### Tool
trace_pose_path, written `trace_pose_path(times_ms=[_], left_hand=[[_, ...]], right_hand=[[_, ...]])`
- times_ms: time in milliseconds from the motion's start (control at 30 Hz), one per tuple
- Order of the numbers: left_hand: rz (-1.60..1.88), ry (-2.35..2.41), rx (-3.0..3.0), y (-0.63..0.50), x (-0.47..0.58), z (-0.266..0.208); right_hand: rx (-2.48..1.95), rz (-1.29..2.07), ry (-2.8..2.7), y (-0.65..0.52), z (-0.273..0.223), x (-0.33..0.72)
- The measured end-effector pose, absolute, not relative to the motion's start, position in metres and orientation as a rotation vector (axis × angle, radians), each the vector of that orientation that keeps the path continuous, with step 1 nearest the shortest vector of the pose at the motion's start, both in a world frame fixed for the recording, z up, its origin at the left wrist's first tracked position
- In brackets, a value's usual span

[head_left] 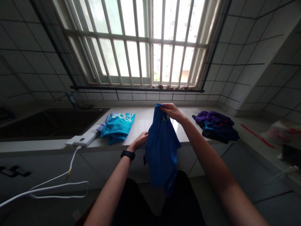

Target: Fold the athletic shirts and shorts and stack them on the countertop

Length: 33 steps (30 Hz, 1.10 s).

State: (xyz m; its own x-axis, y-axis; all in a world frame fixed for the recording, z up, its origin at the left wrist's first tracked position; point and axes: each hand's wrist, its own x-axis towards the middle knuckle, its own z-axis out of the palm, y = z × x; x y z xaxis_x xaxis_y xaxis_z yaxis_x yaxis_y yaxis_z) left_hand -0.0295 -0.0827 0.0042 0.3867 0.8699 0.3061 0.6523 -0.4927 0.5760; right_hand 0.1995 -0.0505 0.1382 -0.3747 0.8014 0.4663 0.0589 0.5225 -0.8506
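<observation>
From my remote seat I see 2 bare hands working on 1 blue garment (pixel 162 153), which hangs in front of the counter (pixel 142 114), below the right hand (pixel 173 111). The right hand's thumb and fingers are pinched together on its upper edge. The left hand (pixel 141 139), below and to the left of the right hand, meets the garment's left side; its fingertips go behind the cloth, so I cannot tell whether they grip or merely steady it. I judge the garment light, soft and limp, with no stiffness to hold a shape: it drapes in long folds and its lower end dangles loose. The fabric looks smooth and may slip a little, though nothing about it seems fragile. I would take hold at 2 separated points along the top edge, since a single pinch lets the rest sag and twist. Beyond the left hand, to its left, lies a folded turquoise garment (pixel 119 126) beside a white power bank (pixel 87 137); to the right of the right hand sits a pile of dark clothes (pixel 218 125).
</observation>
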Motion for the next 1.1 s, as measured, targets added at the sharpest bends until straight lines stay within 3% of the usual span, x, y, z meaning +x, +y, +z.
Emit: trace_pose_path(times_ms=[133, 233, 400, 533, 733, 833, 1100], left_hand=[[0.868, 0.906, 1.797, -0.086, -0.025, 0.005], [1.030, 0.911, 1.527, -0.085, -0.023, 0.003], [1.145, 0.919, 1.354, -0.081, -0.022, 0.000], [1.090, 0.938, 1.468, -0.080, -0.021, 0.001], [0.934, 1.012, 1.637, -0.077, -0.018, -0.002], [0.901, 1.057, 1.663, -0.076, -0.015, -0.004], [1.000, 1.073, 1.664, -0.072, -0.014, -0.008]], right_hand=[[-0.766, 0.709, -1.831, -0.041, 0.146, 0.198], [-0.824, 0.657, -2.047, -0.040, 0.159, 0.200], [-1.033, 0.228, -1.797, -0.041, 0.181, 0.203], [-1.113, 0.255, -1.780, -0.025, 0.201, 0.206], [-0.766, 0.504, -1.395, -0.001, 0.230, 0.216], [-0.758, 0.618, -1.419, -0.005, 0.217, 0.215], [-0.995, 0.551, -1.483, -0.019, 0.147, 0.223]])
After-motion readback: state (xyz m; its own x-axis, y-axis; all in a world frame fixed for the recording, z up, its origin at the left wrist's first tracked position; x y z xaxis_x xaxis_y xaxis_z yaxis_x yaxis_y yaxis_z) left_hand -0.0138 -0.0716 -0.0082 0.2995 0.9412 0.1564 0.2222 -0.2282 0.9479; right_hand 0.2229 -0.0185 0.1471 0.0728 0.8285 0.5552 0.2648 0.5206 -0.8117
